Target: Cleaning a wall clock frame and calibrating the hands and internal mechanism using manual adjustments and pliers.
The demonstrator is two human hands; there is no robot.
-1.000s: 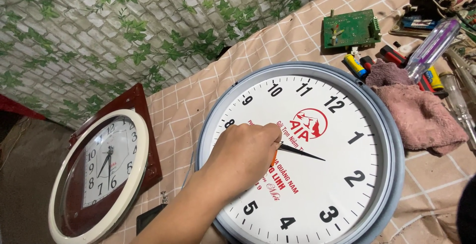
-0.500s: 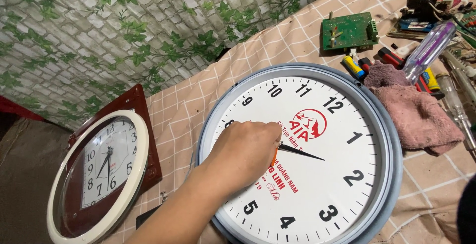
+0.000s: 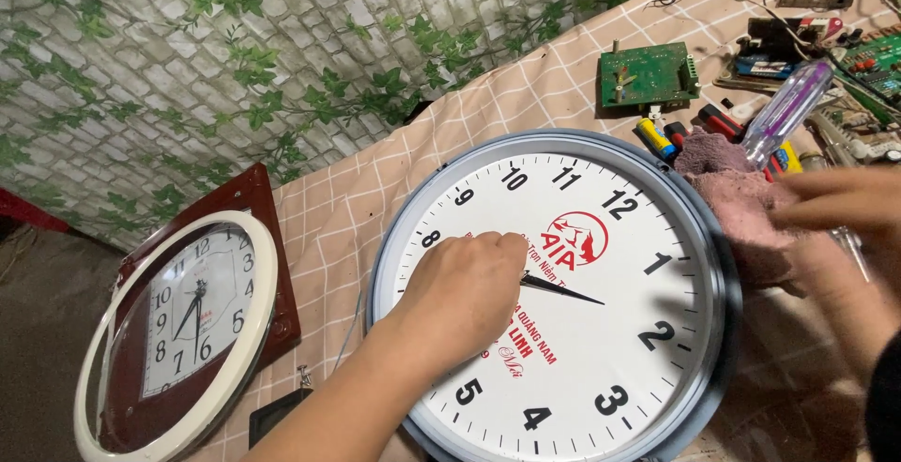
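Here, item one: the large round wall clock (image 3: 601, 331), white dial, grey-blue rim, lying face up on the worktop (image 3: 357, 199) with its dial uncovered, so the hands of the clock are open to touch. Your left hand (image 3: 465, 293) rests on the dial over the centre, fingers curled together at the hub of the black clock hand (image 3: 563, 291), apparently pinching or pressing there; the fingertips hide the exact grip. The flat lie of the clock keeps it steady under that pressure.

Item two: your right hand (image 3: 835, 204), blurred, at the right rim of the clock, over the pink rag (image 3: 741, 208). Whether it is spread or closed, you cannot tell.

Item three, left of the clock: a second clock (image 3: 183, 321), cream ring on a dark red square case, propped tilted off the worktop edge, well apart.

Item four, beyond the clock's top right: a green circuit board (image 3: 648, 74), a clear-handled screwdriver (image 3: 786, 110), small coloured-handled tools (image 3: 690, 129), more boards and wires. These crowd the right rim; the rag touches it.

Backdrop: a leaf-and-brick wall covering (image 3: 188, 68).
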